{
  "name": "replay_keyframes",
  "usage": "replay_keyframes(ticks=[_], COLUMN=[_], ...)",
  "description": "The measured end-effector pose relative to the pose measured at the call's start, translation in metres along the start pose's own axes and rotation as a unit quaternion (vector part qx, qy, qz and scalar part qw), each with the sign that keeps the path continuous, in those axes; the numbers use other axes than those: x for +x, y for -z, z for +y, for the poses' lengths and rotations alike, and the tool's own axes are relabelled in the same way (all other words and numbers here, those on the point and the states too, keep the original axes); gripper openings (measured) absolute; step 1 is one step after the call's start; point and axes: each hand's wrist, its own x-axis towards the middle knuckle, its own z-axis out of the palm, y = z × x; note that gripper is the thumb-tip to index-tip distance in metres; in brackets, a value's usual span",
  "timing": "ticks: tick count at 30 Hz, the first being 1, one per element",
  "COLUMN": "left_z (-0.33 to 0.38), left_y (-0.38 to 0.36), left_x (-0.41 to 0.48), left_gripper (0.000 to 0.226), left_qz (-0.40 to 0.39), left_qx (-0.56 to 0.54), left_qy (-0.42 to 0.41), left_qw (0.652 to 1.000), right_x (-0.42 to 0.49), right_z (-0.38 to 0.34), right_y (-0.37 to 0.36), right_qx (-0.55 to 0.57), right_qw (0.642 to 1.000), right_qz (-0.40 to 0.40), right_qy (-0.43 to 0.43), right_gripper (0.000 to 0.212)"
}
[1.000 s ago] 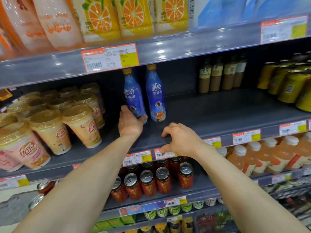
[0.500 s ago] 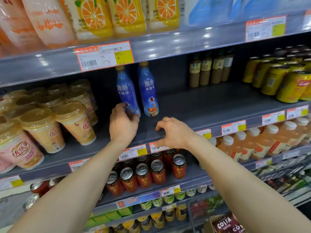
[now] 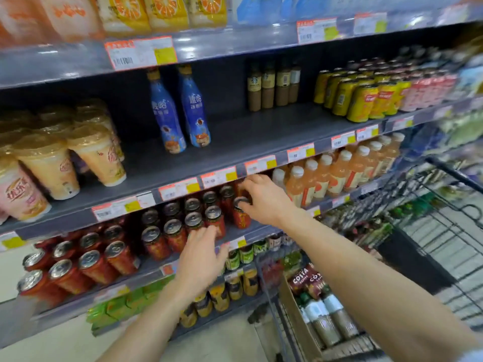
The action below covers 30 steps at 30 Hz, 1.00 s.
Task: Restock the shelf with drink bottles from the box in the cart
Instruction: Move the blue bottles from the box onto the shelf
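COSTA COFFEE on brown bottles (image 3: pixel 304 279) in box (image 3: pixel 294 307); 雅哈 on blue bottles (image 3: pixel 194 111).

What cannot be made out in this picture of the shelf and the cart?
Head view, the only one:
- Price tags: the print is smeared by motion blur.
- Box in the cart: its near end is cut off by the bottom edge and the right forearm covers one side, so its bottles cannot be counted.
- Far right end of the shelf: blurred, so the products there are unreadable.
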Motion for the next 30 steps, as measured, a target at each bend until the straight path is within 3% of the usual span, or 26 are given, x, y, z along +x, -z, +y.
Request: replay_keyframes(ticks=[4,12,21,26,30], left_z=[0.022,0.072,0.153,0.224,0.263], left_y=[-0.041,-0.091,-0.189,-0.269,-0.334], left_x=[-0.073,-0.155,-0.133,-0.107,-0.094], left_gripper=[0.036,0.037,0.032,0.028,0.040], left_qz=[-0.094,-0.163,-0.225,-0.274,-0.324], left_qx=[-0.008,-0.023,0.002,0.001,0.006], left_qy=[-0.001,0.024,0.028,0.033,0.054], left_qw=[0.996,0.986,0.974,0.961,0.944], right_x=[-0.092,-0.254,-0.336,-0.350,-0.355], right_z=[0.022,0.087,0.220,0.297,0.345], right_y=[-0.021,-0.066,-0.085,-0.101,-0.119], right_qx=[-0.008,-0.014,-0.001,0.008,-0.001], right_qw=[0.994,0.961,0.917,0.884,0.867], right_qz=[-0.084,-0.183,-0.250,-0.323,-0.349], right_qy=[-0.075,-0.208,-0.312,-0.337,-0.355], right_gripper=[0.048,0.038,0.046,0.040,0.043])
